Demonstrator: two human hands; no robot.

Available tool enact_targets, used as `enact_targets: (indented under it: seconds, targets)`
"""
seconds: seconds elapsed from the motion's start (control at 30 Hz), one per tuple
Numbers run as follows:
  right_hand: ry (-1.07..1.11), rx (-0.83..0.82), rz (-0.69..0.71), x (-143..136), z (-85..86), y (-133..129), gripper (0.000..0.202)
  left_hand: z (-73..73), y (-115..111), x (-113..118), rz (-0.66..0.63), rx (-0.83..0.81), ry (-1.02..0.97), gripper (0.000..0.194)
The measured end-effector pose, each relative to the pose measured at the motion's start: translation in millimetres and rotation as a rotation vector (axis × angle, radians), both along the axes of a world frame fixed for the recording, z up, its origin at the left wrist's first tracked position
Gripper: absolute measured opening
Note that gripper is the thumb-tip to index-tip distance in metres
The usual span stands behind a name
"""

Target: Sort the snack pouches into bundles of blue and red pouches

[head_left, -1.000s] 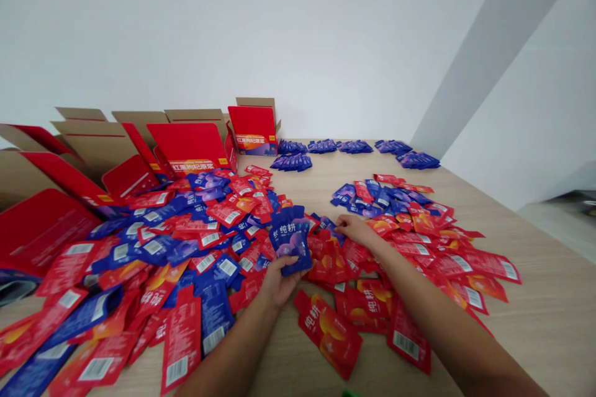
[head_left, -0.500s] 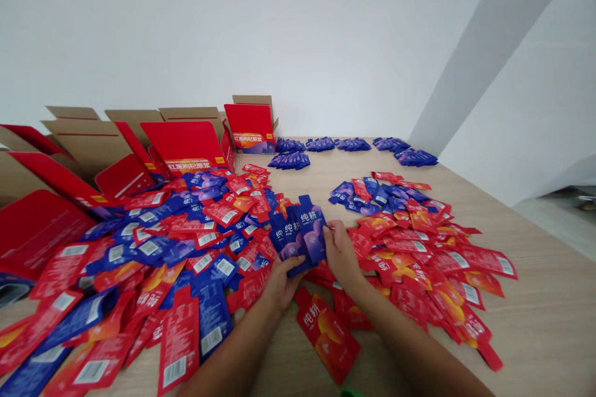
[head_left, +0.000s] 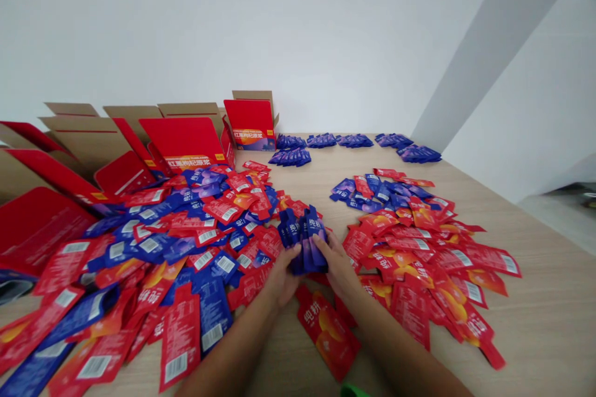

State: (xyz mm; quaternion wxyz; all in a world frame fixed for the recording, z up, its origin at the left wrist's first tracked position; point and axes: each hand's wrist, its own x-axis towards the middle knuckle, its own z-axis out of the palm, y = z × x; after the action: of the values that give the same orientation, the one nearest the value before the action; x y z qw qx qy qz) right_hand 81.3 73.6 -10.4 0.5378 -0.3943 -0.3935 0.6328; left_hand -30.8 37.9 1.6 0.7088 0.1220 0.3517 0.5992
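A small bunch of blue spouted pouches point(head_left: 305, 242) is held upright between my two hands, their printed fronts facing me. My left hand point(head_left: 284, 276) grips the bunch at its lower left, with the thumb across the front. On the right side my right hand point(head_left: 334, 260) is closed on the same pouches, thumb also in front. Just below the hands a red pouch point(head_left: 327, 335) lies flat on the table. Fingers behind the bunch are hidden.
Mixed red and blue pouches point(head_left: 181, 316) spread over the left; another heap point(head_left: 419, 248) lies to the right. Fanned stacks of blue pouches point(head_left: 355, 140) line the back of the table point(head_left: 321, 181). Open red cartons point(head_left: 184, 142) stand at back left, with one more carton point(head_left: 251, 124) beside the stacks.
The fanned blue pouches have been drawn together into a tighter bunch. My right hand has moved slightly down and left, its thumb now over the front.
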Motion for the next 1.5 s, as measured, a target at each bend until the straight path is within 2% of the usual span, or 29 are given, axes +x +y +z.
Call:
enact_targets:
  seconds: [0.07,0.13,0.23,0.33,0.47,0.6,0.77,0.97,1.27,1.43,1.5]
  targets:
    - [0.227,-0.149,0.061,2.9,2.9,0.7,0.028,8.7,2.4,-2.4,-0.037,-0.025,-0.035,0.022]
    - [0.375,-0.240,0.063,5.2,5.6,1.3,0.024,16.7,4.5,-3.9,-0.064,-0.047,-0.031,0.026]
    - [0.503,-0.295,0.047,5.9,6.9,2.0,0.020,22.7,5.6,-3.7,-0.033,-0.065,0.009,0.022]
    - [0.557,-0.331,0.029,5.2,5.3,2.2,0.017,22.1,5.0,-1.1,0.038,-0.061,0.053,0.015]
    - [0.551,-0.358,0.019,5.3,3.4,2.0,0.011,21.1,4.2,2.9,0.114,-0.086,0.072,0.013]
    - [0.487,-0.332,0.030,4.8,4.0,1.5,0.011,23.8,3.7,5.4,0.135,-0.092,0.074,0.014]
    - [0.404,-0.284,0.000,3.6,3.9,1.2,0.014,25.5,1.3,5.7,0.115,-0.048,0.093,0.018]
    - [0.480,-0.386,-0.028,5.2,-0.3,2.1,0.013,20.4,-0.7,3.0,0.074,-0.021,0.113,0.010]
    - [0.512,-0.376,-0.008,5.4,1.1,1.2,0.013,24.2,-1.2,8.2,0.093,0.030,0.187,0.018]
    - [0.454,-0.351,-0.009,5.7,-0.7,1.7,0.016,23.5,-0.4,9.4,0.148,0.017,0.221,0.009]
    - [0.439,-0.326,-0.010,5.1,-1.6,1.8,0.016,23.9,-0.5,9.5,0.143,0.024,0.206,0.014]
